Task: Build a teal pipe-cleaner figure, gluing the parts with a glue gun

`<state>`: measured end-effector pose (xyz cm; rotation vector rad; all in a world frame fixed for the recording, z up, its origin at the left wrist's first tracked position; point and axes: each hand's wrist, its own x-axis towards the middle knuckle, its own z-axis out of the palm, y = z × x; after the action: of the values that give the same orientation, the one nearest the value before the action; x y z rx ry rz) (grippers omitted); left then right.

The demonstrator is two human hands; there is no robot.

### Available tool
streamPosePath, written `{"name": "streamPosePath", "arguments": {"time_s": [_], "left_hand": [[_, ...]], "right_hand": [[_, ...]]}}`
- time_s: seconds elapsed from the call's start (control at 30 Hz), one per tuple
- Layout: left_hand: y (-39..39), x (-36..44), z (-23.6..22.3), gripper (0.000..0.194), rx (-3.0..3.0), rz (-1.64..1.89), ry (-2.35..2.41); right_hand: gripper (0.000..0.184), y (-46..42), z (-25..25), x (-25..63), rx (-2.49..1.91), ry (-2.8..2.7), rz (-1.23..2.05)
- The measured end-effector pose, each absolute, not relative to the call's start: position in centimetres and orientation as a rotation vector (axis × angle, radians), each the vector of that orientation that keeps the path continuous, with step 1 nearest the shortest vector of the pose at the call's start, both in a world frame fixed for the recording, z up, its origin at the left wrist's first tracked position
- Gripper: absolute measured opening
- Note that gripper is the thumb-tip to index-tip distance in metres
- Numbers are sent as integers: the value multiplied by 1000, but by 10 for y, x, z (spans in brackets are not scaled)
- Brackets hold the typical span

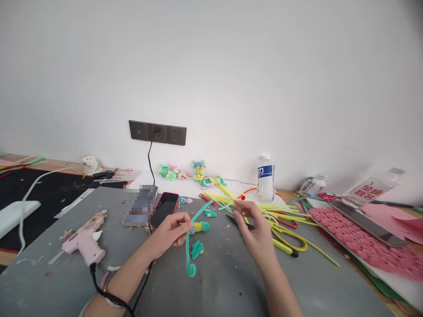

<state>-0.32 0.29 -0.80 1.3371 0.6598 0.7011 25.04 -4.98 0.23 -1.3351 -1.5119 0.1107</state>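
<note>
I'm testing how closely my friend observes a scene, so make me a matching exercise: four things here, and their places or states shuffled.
Things:
1. Teal coiled stem
2. Glue gun
3. Blue-labelled bottle
4. Dark sockets

Places or states:
A. Standing upright
B. Fixed to the wall
C. Held in the left hand
D. Lying on the grey surface

Pairs: 1-C, 2-D, 3-A, 4-B

A teal pipe cleaner (188, 250), coiled below, hangs beside a yellow-teal bundle (198, 226)
</note>
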Motion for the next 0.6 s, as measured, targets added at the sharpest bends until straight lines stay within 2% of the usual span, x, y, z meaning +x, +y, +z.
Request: {"name": "streamPosePath", "arguments": {"time_s": [0.17, 0.23, 0.4, 0.6], "left_hand": [[6, -3, -13, 41, 1351, 788, 684], [6, -3, -14, 41, 1352, 795, 680], [5, -4, -14, 39, 1366, 786, 668], [6, -3, -11, 38, 1391, 763, 646]], "right_hand": [[28, -103, -27, 298, -2007, -1548, 240], [29, -119, -43, 302, -2147, -1567, 254], [25, -137, -54, 301, -2129, -1587, 145], [36, -159, -18, 322, -1979, -1534, 339]]}}
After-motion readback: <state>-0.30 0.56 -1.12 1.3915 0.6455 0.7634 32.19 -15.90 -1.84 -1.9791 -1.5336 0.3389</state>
